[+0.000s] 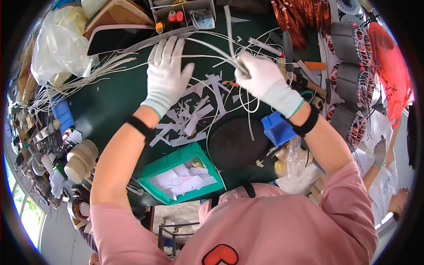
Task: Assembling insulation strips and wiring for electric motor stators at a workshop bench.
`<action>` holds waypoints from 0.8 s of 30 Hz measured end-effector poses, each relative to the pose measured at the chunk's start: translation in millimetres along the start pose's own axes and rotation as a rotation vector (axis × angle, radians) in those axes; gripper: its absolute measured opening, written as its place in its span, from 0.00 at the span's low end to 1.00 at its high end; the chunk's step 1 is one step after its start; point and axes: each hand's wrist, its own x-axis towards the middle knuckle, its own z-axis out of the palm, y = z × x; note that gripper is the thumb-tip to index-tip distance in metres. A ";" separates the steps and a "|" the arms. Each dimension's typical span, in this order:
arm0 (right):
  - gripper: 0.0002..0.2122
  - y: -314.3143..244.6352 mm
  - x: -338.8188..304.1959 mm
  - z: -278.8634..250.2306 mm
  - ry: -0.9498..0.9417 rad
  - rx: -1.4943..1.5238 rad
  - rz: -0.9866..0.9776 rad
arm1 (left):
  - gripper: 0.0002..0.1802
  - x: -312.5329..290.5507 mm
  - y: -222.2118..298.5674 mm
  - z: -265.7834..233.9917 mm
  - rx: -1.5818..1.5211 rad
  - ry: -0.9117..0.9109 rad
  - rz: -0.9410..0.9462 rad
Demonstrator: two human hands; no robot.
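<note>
My left hand point(168, 73), in a white glove, lies flat with its fingers stretched out over some long, thin white cords point(207, 44). To its right, my gloved right hand point(258, 79) is closed around the white cords, with a thicker white length point(228, 28) sticking up beyond the fist. Loose cord ends curl down below that hand. More white cords point(88, 77) fan out to the left across the dark green tabletop point(117, 101). White paper strips point(194, 117) are scattered between my forearms.
Near me stand a green tray point(154, 171) of paper pieces, a dark round disc point(238, 141) and a blue bin point(278, 128). Wound motor stators point(346, 81) line the right side; copper wire bundles point(300, 20) lie at the back. Another person's gloved hand point(380, 152) shows at far right.
</note>
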 end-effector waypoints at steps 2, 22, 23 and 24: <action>0.10 15.6 -3.1 -8.0 0.034 0.104 0.094 | 0.36 17.5 16.5 1.5 -0.060 -0.119 0.046; 0.26 45.3 -16.7 -92.3 0.463 -0.458 0.001 | 0.14 40.4 77.1 33.4 -0.323 -0.311 0.405; 0.25 34.0 -22.1 -92.9 0.575 -0.425 -0.121 | 0.14 44.6 76.7 35.3 -0.333 -0.311 0.409; 0.17 35.6 -26.0 -89.6 0.607 -0.234 -0.254 | 0.12 48.3 72.0 34.8 -0.284 -0.377 0.500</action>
